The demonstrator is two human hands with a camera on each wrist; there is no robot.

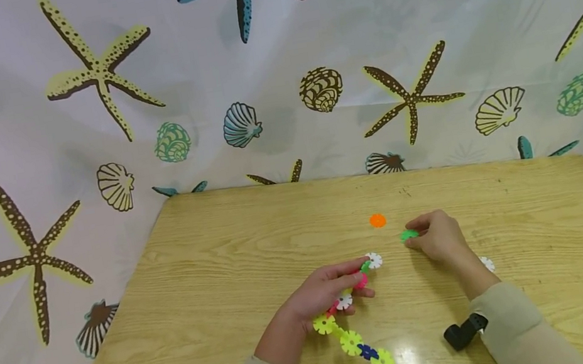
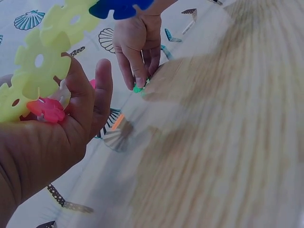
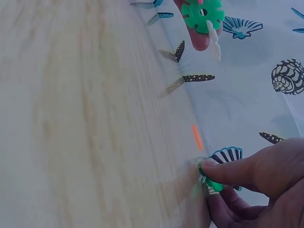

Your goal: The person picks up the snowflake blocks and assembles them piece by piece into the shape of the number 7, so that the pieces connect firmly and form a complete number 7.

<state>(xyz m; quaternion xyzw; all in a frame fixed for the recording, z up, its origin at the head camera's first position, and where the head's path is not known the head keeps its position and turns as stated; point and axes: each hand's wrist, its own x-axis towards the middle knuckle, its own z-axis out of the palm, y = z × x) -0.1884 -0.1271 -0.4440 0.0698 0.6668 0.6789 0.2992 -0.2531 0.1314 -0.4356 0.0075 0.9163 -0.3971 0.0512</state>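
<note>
My left hand (image 1: 315,296) grips a chain of interlocked, notched plastic discs along its upper part. From that hand the chain hangs toward the front, with yellow discs (image 1: 346,345) and a dark blue disc (image 1: 368,351) near its lower end. A white disc (image 1: 377,261) sits at the upper end, slotted into a green one (image 3: 190,19). Low over the table, my right hand (image 1: 440,238) pinches a separate green disc (image 1: 408,235) between thumb and fingers. In the left wrist view, a pink disc (image 2: 50,111) shows by the left palm.
An orange disc (image 1: 378,220) lies on the wooden table (image 1: 222,250) beyond both hands. Another white disc (image 1: 488,264) is partly hidden behind the right wrist. A white cloth (image 1: 284,138) printed with shells and starfish borders the table's back and sides.
</note>
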